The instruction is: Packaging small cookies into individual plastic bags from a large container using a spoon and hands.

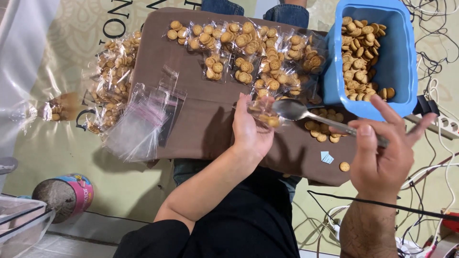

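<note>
Right hand [380, 160] grips spoon [306, 113], frame centre; left hand [248, 131] pinches open a partly filled clear bag [265, 114]. Many filled bags [248, 52] upper centre; empty bags [141, 124] left; blue tub [401, 71] half full.

bright even indoor light, soft shadows, glare on plastic, sharp focus

- Your clearest room is the bare brown desk [201, 119], between the empty clear bags [141, 122] and your left hand [248, 131].
- Filled cookie packets [248, 48] crowd the far edge.
- The blue tub [399, 62] walls off the right, just beyond your spoon [306, 113].
- Loose cookies [321, 133] lie under it.
</note>
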